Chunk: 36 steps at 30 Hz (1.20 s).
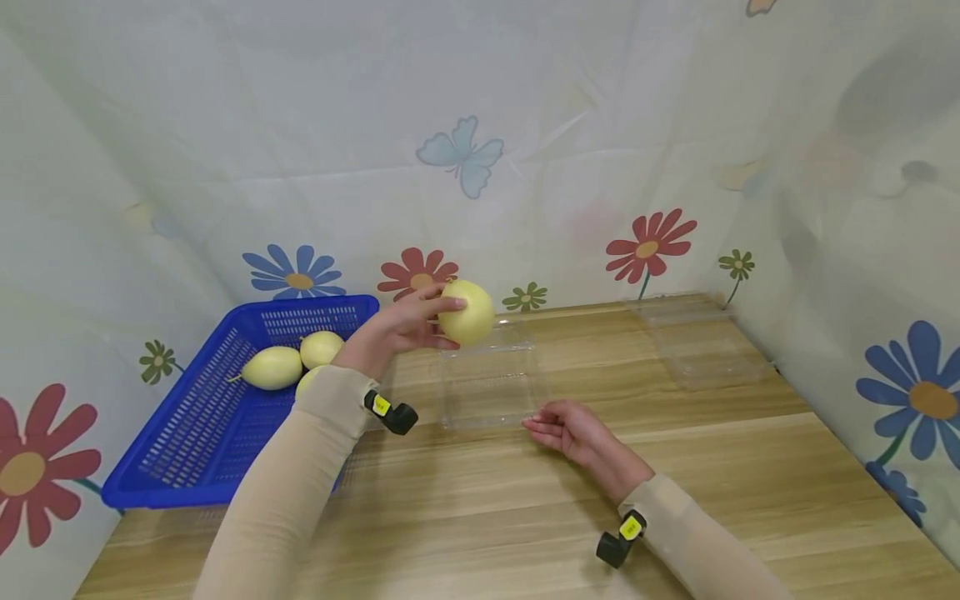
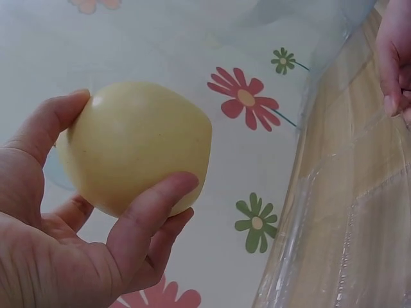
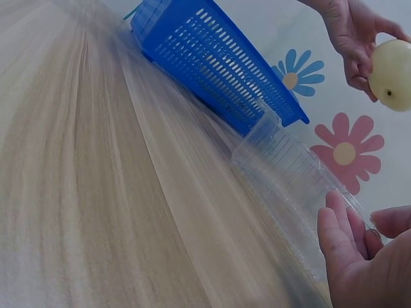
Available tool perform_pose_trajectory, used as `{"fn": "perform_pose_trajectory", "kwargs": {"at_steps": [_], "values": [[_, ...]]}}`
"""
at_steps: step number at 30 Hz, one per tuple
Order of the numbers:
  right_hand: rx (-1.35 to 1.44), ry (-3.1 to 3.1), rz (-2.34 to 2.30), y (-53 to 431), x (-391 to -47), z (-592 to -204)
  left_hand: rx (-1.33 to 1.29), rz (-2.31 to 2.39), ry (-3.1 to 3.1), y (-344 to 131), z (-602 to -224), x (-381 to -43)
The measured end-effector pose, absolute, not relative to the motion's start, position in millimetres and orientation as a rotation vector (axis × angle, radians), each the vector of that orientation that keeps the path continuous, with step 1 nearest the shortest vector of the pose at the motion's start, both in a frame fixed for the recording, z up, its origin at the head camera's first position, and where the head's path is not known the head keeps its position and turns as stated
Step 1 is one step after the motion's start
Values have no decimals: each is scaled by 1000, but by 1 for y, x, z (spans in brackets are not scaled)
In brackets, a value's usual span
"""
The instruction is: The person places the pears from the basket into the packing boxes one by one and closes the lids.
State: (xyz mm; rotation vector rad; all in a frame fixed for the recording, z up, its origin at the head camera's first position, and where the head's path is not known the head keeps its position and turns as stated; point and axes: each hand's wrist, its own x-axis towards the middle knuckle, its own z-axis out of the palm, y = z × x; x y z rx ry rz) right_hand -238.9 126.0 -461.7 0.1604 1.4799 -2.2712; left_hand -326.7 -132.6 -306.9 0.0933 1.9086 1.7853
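Note:
My left hand (image 1: 408, 323) grips a small pale-yellow melon (image 1: 468, 312), thumb and fingers spread round its sides. It holds the melon in the air over the far side of a clear plastic box (image 1: 491, 387). At the box's near right corner is my right hand (image 1: 573, 433). In the right wrist view, the thumb and curled fingers (image 3: 337, 237) pinch the box's rim. A dark spot marks the end of the held melon (image 3: 392, 76) there. More pale-yellow melons (image 1: 272, 368) lie in a blue basket (image 1: 187, 492) on the left, one partly hidden by my left forearm.
Another clear plastic container (image 1: 705, 354) stands at the back right of the wooden table (image 1: 465, 533). Behind and beside the table hangs a white curtain (image 1: 570, 167) printed with flowers and a butterfly.

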Motion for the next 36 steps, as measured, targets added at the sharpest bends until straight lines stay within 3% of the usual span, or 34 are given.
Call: {"fn": "perform_pose_trajectory", "kwargs": {"at_steps": [36], "values": [[149,1510,-2254,126,-241,-462,-11,1774,1816,-86,-368,-327]]}}
